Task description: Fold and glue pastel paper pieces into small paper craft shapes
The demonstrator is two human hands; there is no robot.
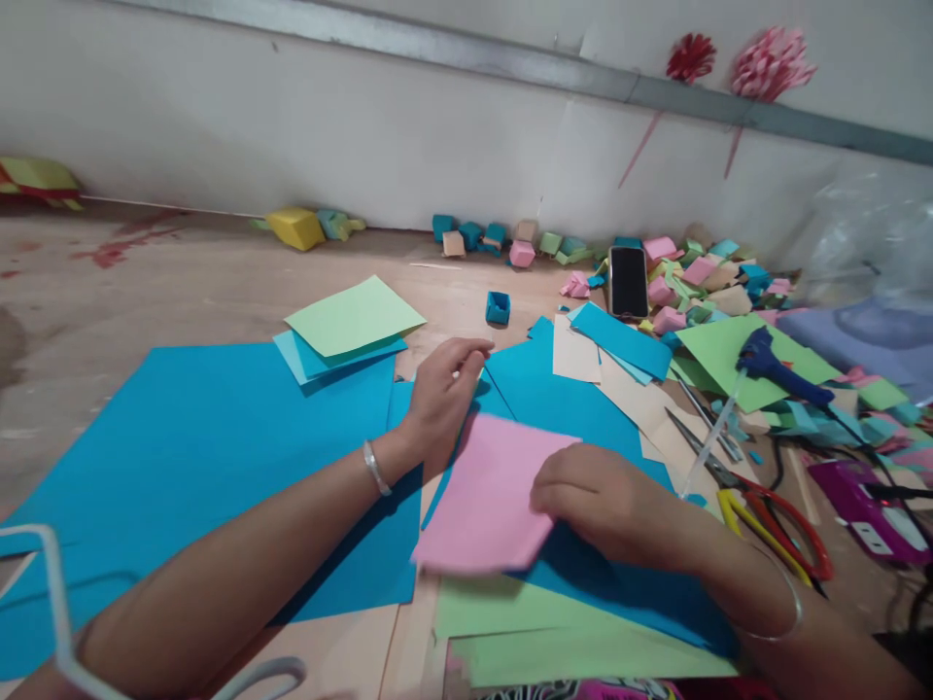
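My right hand [604,501] pinches the right edge of a pink paper sheet [496,496], which is tilted above the blue sheets. Left of that sheet's top corner, my left hand [446,394] rests over the blue paper, its fingers curled together; whatever they hold, if anything, is hidden. A large blue sheet [240,437] lies under my left forearm. More blue paper [604,418] spreads beneath the pink sheet and my right hand. Beyond my left hand stands a small open blue paper box [498,308].
Light green sheets [354,316] lie stacked at the back left. To the right are scissors [773,525], a blue glue gun [779,365], a phone [628,282] and a heap of folded paper pieces [700,272]. A white curved tube [62,612] crosses the lower left.
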